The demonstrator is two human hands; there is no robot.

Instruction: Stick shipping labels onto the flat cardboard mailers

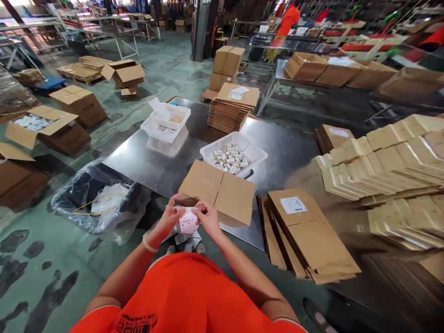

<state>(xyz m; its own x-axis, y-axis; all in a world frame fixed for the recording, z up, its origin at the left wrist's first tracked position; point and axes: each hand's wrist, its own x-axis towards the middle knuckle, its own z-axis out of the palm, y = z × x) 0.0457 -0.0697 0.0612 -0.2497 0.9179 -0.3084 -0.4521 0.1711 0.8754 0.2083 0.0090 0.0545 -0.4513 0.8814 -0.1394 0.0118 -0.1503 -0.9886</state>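
Between my two hands is a small white printed label roll (189,221), in front of my shirt and just off the table's near edge. My left hand (170,217) pinches its left side, and my right hand (206,216) has its fingers closed on its upper right. Just beyond them a closed cardboard box (218,187) lies on the metal table (138,159). Behind the box, a white plastic basket (255,150) holds many small white and gold pieces. Another white basket (163,134) with papers stands farther left.
A lined bin (135,217) with white scraps stands left of my hands. Flattened cartons (315,236) lean at the table's right, beside stacked wooden pieces (388,162). A cardboard stack (231,108) stands at the back. Open boxes sit on the floor at left.
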